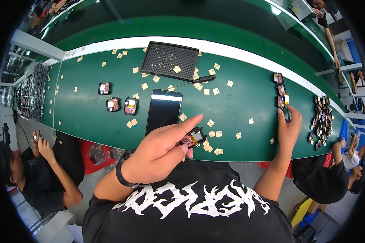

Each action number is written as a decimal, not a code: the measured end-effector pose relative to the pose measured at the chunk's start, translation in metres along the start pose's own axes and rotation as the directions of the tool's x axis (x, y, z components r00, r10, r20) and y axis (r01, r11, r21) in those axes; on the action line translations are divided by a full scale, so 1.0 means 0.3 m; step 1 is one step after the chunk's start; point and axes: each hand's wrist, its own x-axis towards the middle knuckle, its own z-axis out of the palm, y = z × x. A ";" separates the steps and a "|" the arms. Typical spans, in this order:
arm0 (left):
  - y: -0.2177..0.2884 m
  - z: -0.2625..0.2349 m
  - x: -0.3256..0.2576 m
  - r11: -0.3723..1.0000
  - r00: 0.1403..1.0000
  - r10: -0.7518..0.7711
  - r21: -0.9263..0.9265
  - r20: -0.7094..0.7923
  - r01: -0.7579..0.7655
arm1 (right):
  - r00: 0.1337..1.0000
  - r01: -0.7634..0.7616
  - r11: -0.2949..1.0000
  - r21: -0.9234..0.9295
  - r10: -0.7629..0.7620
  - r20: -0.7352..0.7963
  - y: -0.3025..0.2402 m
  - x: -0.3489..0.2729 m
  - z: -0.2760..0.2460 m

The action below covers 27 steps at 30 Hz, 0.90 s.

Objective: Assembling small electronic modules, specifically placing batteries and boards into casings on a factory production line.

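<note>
1. The left hand (162, 152) is curled around a small black electronic module (193, 137), pinched between thumb and fingers; most of the module is covered by the fingers, so only its red and yellow inner parts and one black corner show.
2. The right hand (288, 127) reaches out to the far right of the green counter (239, 105), its fingers close together over something small just below a short row of three similar modules (280, 90). Whether it grips anything cannot be made out.
3. A black phone (164, 110) lies flat just beyond the left hand, its near end hidden behind the knuckles.
4. Three more modules (117, 101) sit to the left of the phone, well apart from both hands.
5. A black perforated tray (170, 60) rests near the counter's white far edge, with a screwdriver (194, 82) just in front of it.
6. Small tan paper squares (211, 122) are scattered across the counter, thickest near the held module.
7. A dark heap of parts (321, 119) lies by the right end; the fisheye bend blurs its detail.
8. Between phone and right hand the counter holds only scraps.
</note>
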 end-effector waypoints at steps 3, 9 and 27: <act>-0.007 -0.013 -0.008 0.998 0.998 0.056 -0.024 0.022 -0.056 | 1.000 -0.004 1.000 0.025 0.003 0.018 0.018 0.005 0.009; -0.009 -0.012 -0.013 0.994 0.993 0.109 0.022 0.033 -0.110 | 1.000 0.028 0.999 -0.018 -0.028 -0.006 -0.030 0.019 0.017; -0.010 -0.014 -0.026 0.902 0.991 -0.116 -0.411 0.067 0.133 | 0.982 -0.032 0.928 0.371 -0.039 0.183 -0.160 -0.123 -0.093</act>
